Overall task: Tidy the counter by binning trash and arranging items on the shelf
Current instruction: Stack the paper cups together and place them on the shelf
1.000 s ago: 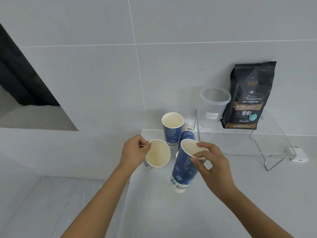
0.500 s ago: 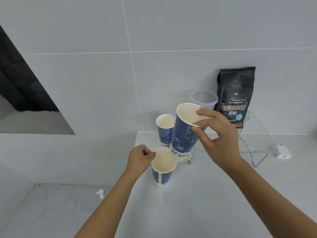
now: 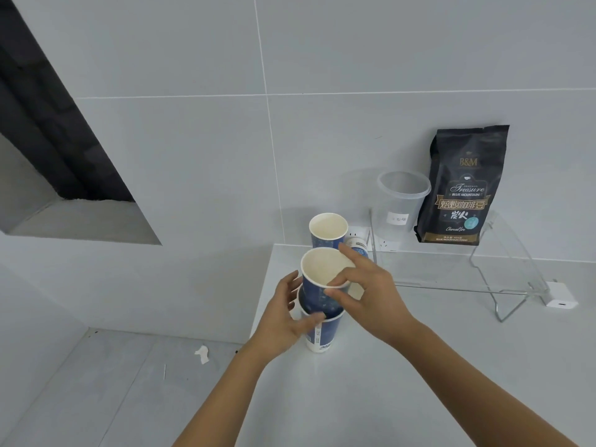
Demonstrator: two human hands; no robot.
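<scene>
Two blue paper cups are nested near the counter's left edge. My right hand [image 3: 364,295] pinches the rim of the upper cup [image 3: 317,287], which sits partly inside the lower cup [image 3: 324,333]. My left hand [image 3: 283,317] wraps around the lower cup's side. A third blue cup [image 3: 327,232] stands upright behind them by the wall. Another cup [image 3: 356,246] lies on its side right of it, mostly hidden by my right hand.
A clear acrylic shelf [image 3: 503,279] on wire legs stands at the back right, carrying a clear plastic cup [image 3: 401,201] and a black coffee bag [image 3: 464,185]. A white charger [image 3: 561,296] lies beside it. A paper scrap [image 3: 202,353] lies on the floor left of the counter [image 3: 419,366].
My right hand carried its cup left and down into the cup held by my left hand. My left hand shifted from the rim to the side of the lower cup.
</scene>
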